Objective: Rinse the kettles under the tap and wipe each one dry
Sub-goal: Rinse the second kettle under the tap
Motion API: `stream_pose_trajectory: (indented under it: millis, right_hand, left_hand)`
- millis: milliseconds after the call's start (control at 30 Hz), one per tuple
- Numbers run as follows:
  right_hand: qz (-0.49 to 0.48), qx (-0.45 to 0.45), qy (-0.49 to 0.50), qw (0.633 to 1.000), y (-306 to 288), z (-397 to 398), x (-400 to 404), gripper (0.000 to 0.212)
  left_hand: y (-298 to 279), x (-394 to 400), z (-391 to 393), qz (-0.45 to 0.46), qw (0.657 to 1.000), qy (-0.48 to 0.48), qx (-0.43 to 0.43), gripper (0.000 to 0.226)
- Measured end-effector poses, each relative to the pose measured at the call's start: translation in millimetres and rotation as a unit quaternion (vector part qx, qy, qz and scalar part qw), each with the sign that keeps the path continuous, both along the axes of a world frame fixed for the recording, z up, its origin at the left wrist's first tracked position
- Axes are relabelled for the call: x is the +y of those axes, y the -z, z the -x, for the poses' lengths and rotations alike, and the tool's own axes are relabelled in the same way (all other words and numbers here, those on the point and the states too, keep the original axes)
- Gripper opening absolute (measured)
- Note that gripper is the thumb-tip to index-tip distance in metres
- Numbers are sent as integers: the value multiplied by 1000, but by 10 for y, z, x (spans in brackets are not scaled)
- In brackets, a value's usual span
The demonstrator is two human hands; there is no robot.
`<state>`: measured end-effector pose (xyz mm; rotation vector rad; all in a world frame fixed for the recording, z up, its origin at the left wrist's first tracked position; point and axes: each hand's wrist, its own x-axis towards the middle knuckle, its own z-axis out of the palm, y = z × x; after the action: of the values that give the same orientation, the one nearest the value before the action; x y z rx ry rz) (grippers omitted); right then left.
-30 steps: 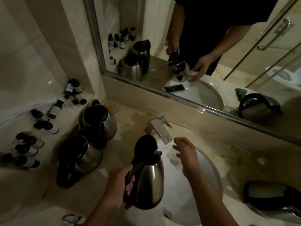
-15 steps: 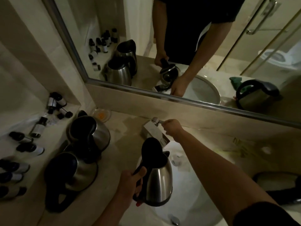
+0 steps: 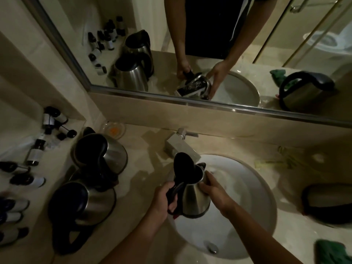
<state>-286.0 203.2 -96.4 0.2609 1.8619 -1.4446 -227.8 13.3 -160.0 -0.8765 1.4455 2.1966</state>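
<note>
I hold a steel kettle [image 3: 194, 201] with its black lid raised over the white sink basin [image 3: 253, 189], just below the square chrome tap [image 3: 176, 142]. My left hand [image 3: 163, 200] grips its black handle. My right hand [image 3: 211, 189] is pressed against the kettle's right side near the spout. Two more steel kettles, one at the back [image 3: 112, 151] and one in front [image 3: 91, 202], stand on the counter to the left. Another kettle [image 3: 327, 202] lies on the counter at the right. Whether water runs from the tap is unclear.
Several small dark-capped bottles [image 3: 36, 151] lie along the left shelf. A glass dish [image 3: 113, 128] sits by the wall. A green cloth [image 3: 333, 252] lies at the bottom right corner. A mirror [image 3: 209, 44] above the counter reflects the scene.
My right hand has left the tap lever and come down onto the kettle's side. The kettle stays over the basin, held by my left hand.
</note>
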Motion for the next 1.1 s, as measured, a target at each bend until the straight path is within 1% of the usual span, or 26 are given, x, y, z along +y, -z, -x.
stream_pose_trajectory:
  millis: [67,133,200,233,267,300,367,433,500,533,600,633,667,700,733,767,833,900,967,1033,1100]
  right_hand:
    - [-20,21,-1,1000,132,32,-9,47]
    - [-66,47,-16,997,278,81,-36,70]
    - [-110,70,-23,991,471,114,-77,95]
    - [-129,77,-25,988,597,124,-80,105]
    - [-142,79,-30,986,766,133,-58,109]
    - [-153,74,-37,985,885,142,-47,111]
    - [-163,71,-46,983,929,153,-67,111]
    - [-166,77,-54,982,937,149,-71,105]
    - [-166,94,-57,980,932,153,-61,93]
    - [-162,99,-55,980,918,150,-58,89]
    - [-156,107,-55,980,906,139,-54,86]
    - [-153,109,-58,980,889,134,-56,87]
    - [-152,108,-59,981,873,137,-54,88]
    - [-151,106,-60,981,876,143,-45,90]
    - [-148,102,-62,982,882,146,-34,92]
    - [-145,100,-66,982,869,146,-24,94]
    - [-143,103,-75,982,863,132,14,95]
    - [-146,106,-84,980,887,114,51,96]
    - [-151,107,-84,979,936,126,72,97]
    - [-161,108,-88,977,978,156,73,98]
    - [-165,108,-103,975,1001,187,63,106]
  left_hand:
    - [73,42,47,-12,1000,1,-2,47]
    - [105,85,86,-35,999,-3,2,48]
    - [174,114,106,-60,998,0,-3,54]
    - [236,119,111,-82,997,4,0,58]
    - [289,125,118,-101,995,7,7,59]
    - [356,135,128,-108,994,13,11,59]
    - [479,147,131,-72,997,23,4,56]
    - [524,176,118,-32,999,8,-3,58]
    - [411,196,113,36,999,-9,-9,53]
    - [330,206,107,92,996,-3,-7,45]
    - [251,220,43,207,978,22,3,25]
    - [229,225,-20,246,968,43,23,16]
    - [266,213,-106,283,955,73,57,28]
    - [307,207,-194,326,934,109,100,44]
    - [394,194,-284,374,908,142,126,53]
    - [463,193,-360,424,878,164,149,56]
    - [487,226,-425,493,834,166,181,54]
    - [484,271,-409,539,798,162,214,52]
    - [494,301,-380,563,776,171,226,52]
    - [536,292,-368,575,771,167,219,56]
    - [568,297,-371,581,772,155,207,57]
